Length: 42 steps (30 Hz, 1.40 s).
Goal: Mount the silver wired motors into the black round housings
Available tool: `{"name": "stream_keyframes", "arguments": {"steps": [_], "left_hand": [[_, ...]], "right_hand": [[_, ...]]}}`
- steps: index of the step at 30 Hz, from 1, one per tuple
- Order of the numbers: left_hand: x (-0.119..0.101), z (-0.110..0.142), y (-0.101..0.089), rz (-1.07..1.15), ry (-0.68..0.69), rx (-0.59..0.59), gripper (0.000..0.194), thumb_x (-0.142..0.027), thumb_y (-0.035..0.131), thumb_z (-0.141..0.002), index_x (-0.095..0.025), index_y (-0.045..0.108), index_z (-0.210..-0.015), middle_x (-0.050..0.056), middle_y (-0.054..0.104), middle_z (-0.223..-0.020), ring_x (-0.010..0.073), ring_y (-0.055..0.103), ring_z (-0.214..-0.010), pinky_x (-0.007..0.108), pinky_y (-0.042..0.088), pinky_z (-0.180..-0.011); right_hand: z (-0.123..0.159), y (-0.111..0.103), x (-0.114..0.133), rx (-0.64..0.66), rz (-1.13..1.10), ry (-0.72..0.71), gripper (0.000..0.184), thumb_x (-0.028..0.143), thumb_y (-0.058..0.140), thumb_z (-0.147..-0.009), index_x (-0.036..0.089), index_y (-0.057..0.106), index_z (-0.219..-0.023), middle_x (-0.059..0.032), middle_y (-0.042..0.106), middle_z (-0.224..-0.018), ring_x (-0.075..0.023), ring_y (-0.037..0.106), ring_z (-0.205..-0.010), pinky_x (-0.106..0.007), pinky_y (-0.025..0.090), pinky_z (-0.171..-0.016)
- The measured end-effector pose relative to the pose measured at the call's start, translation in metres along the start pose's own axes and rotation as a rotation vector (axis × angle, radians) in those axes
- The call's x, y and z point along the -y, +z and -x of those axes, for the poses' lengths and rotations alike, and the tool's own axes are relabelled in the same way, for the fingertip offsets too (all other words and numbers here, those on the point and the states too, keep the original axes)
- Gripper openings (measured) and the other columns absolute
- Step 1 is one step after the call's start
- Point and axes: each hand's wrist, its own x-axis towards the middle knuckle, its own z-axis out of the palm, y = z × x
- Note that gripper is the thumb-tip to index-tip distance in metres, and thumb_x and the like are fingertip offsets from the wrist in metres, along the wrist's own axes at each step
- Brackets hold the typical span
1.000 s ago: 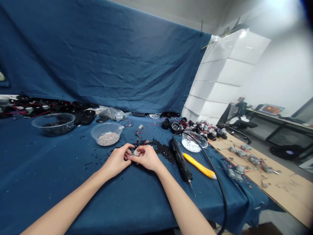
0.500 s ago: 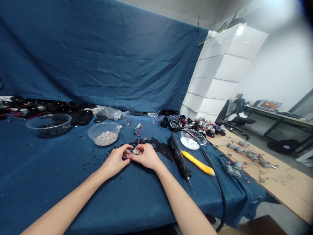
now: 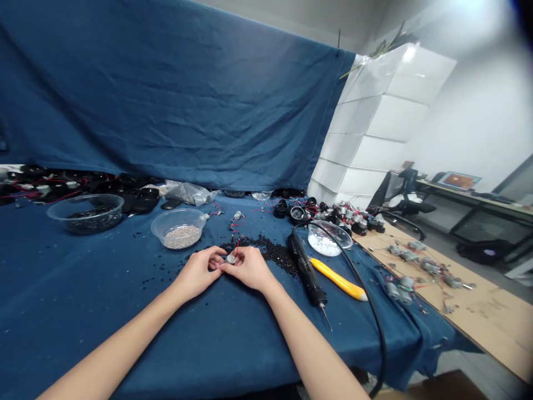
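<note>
My left hand [image 3: 200, 270] and my right hand [image 3: 249, 266] meet over the blue cloth, fingertips pinched together on a small grey motor [image 3: 231, 258] with thin red and black wires rising from it. Both hands rest on the table. Right behind them lies a heap of small black parts [image 3: 266, 249]. A black electric screwdriver [image 3: 307, 271] with a cable lies just right of my right hand.
A clear bowl of pale small parts [image 3: 178, 228], a bowl of dark parts [image 3: 85, 213] and a bowl of white parts [image 3: 328, 238] stand on the cloth. A yellow knife [image 3: 338, 279] lies beside the screwdriver. Loose motors [image 3: 400, 289] lie on cardboard at right.
My hands stay together on the small motor with only slight finger shifts. The view has shifted slightly.
</note>
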Motion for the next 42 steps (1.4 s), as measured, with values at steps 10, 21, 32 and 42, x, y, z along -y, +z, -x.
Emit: {"name": "stream_keyframes", "arguments": {"steps": [10,21,32,42], "left_hand": [[0.000,0.001,0.002,0.027,0.010,-0.008,0.026,-0.033,0.063,-0.097,-0.015,0.062,-0.116,0.007,0.068,-0.107,0.0199,0.068,-0.089,0.040,0.059,-0.081],[-0.002,0.004,0.001,0.044,0.044,-0.008,0.027,-0.033,0.062,-0.097,-0.015,0.062,-0.117,0.008,0.067,-0.112,0.0220,0.067,-0.096,0.043,0.058,-0.086],[-0.002,0.000,0.002,0.104,0.039,-0.011,0.027,-0.033,0.062,-0.097,-0.015,0.062,-0.117,0.008,0.067,-0.111,0.0213,0.068,-0.094,0.042,0.059,-0.083],[-0.001,0.000,0.002,0.080,0.045,0.004,0.027,-0.033,0.063,-0.097,-0.015,0.062,-0.117,0.008,0.067,-0.112,0.0218,0.068,-0.095,0.043,0.058,-0.085]], "right_hand": [[0.000,-0.001,0.005,-0.007,0.010,0.028,0.028,0.039,0.063,-0.099,0.011,0.064,-0.102,-0.0031,0.064,-0.093,-0.0150,0.064,-0.081,-0.030,0.057,-0.074],[0.001,-0.002,0.008,-0.002,0.019,0.025,0.029,0.040,0.063,-0.098,0.011,0.064,-0.103,-0.0035,0.064,-0.095,-0.0157,0.064,-0.083,-0.032,0.057,-0.075],[0.001,-0.001,0.009,-0.026,0.036,0.032,0.027,0.038,0.063,-0.099,0.011,0.064,-0.103,-0.0034,0.064,-0.095,-0.0154,0.064,-0.082,-0.031,0.057,-0.075],[0.002,-0.001,0.014,-0.010,0.062,0.046,0.026,0.037,0.063,-0.099,0.011,0.064,-0.103,-0.0033,0.064,-0.094,-0.0150,0.064,-0.081,-0.030,0.057,-0.073]]}}
